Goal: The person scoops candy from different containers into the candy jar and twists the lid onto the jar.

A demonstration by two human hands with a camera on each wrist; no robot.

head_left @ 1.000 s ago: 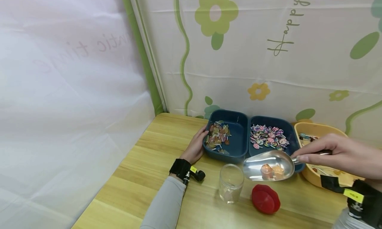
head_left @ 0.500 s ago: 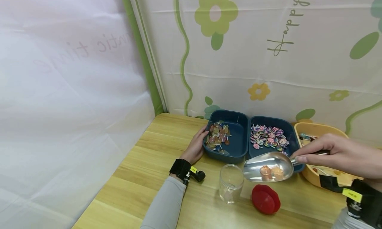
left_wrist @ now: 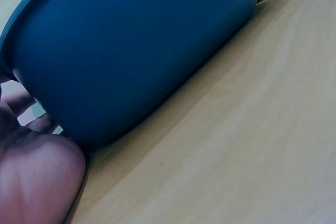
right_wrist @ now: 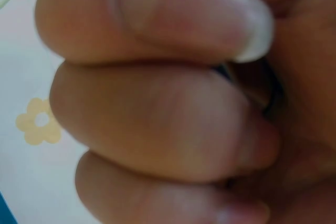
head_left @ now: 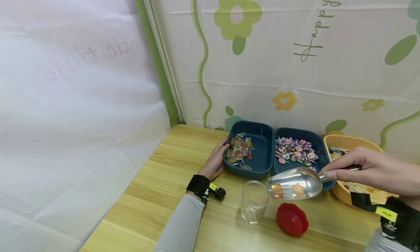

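My right hand [head_left: 367, 170] grips the dark handle of a metal scoop [head_left: 305, 171], its fingers curled tightly in the right wrist view. Two amber pieces lie in the scoop, one a star-shaped piece [head_left: 298, 189], the other a squarish piece [head_left: 277, 190] nearer the lip. The scoop's mouth points left, right by the rim of a clear glass jar [head_left: 255, 193] with something pale at its bottom. My left hand [head_left: 214, 161] holds the left wall of a blue bin [head_left: 262, 150], thumb at the rim; in the left wrist view its palm [left_wrist: 42, 177] is beside the bin's lower corner.
A second blue bin [head_left: 300, 131] with small swirl lollipops adjoins the first, which contains amber and coloured lollipop-like pieces [head_left: 241, 150]. Further right stands a yellow tub [head_left: 357, 140]. A red scalloped cup [head_left: 292, 219] lies in front of the scoop on the wooden table [head_left: 147, 193].
The amber pieces have slid left inside the scoop, the squarish one towards its lip. The scoop has tilted slightly; my left hand stays put.
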